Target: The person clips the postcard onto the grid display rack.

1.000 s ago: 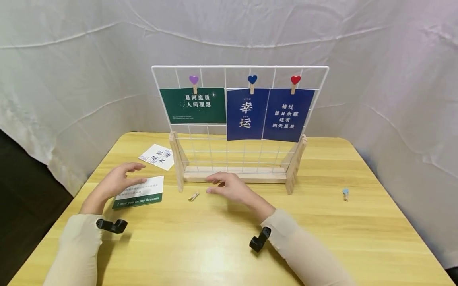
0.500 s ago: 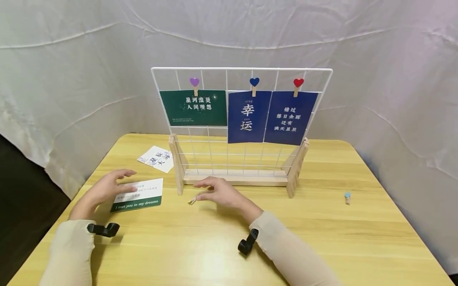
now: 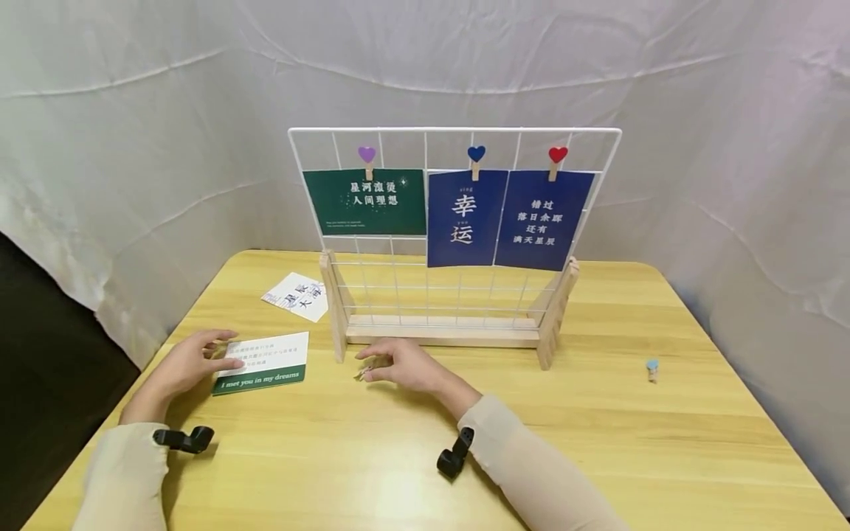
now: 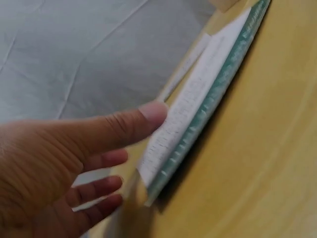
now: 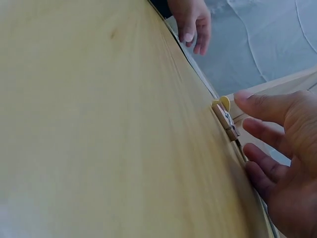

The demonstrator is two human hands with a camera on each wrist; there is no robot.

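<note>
My right hand (image 3: 408,366) reaches low over the table, thumb and fingers spread around a small wooden clothespin (image 5: 226,121) with a yellow heart. In the right wrist view a narrow gap appears between the thumb tip and the heart. At the left, my left hand (image 3: 186,361) hovers by the near end of a white-and-green card (image 3: 282,352), fingers loosely bent and holding nothing. The thumb (image 4: 129,126) overlaps the card's edge in the left wrist view; whether it touches I cannot tell.
A white wire grid rack on a wooden stand (image 3: 441,335) bears a green card (image 3: 365,214) and two blue cards (image 3: 465,254), pinned by heart clothespins. Behind the left hand lies a white card (image 3: 295,295). A blue-heart clothespin (image 3: 652,370) rests at the right.
My right hand has moved left and down to the yellow-heart clothespin. My left hand has shifted left and lower beside the white-and-green card. The view has tilted slightly.
</note>
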